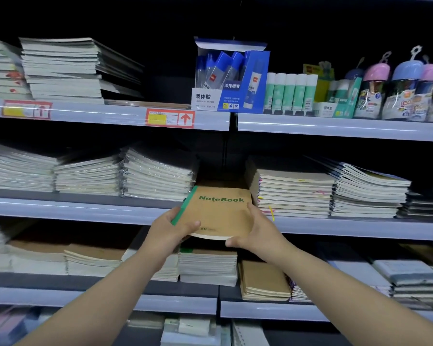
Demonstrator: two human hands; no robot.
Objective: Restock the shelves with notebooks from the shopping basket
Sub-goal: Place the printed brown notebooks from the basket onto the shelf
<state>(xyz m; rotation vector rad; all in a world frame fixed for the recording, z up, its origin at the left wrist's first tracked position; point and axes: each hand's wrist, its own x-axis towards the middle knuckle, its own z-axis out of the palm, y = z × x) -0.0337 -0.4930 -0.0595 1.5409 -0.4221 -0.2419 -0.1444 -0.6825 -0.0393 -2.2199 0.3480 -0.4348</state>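
Now both hands, left hand (176, 227) and right hand (254, 229), grip a brown notebook (220, 213) at the middle shelf's (85, 208) front edge, aiming it into a gap between stacks.

Seeing blue glue box (231, 78) with green-white glue sticks (291, 92) just right. Also seeing pastel-capped bottles (401, 91) further right, red price tag (170, 118) lower left.

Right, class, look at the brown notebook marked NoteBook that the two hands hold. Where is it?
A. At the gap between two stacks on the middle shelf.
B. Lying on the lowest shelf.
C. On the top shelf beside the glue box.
A: the left hand and right hand grip the notebook at the middle shelf, its far end between the wrapped stack and the cream stack.
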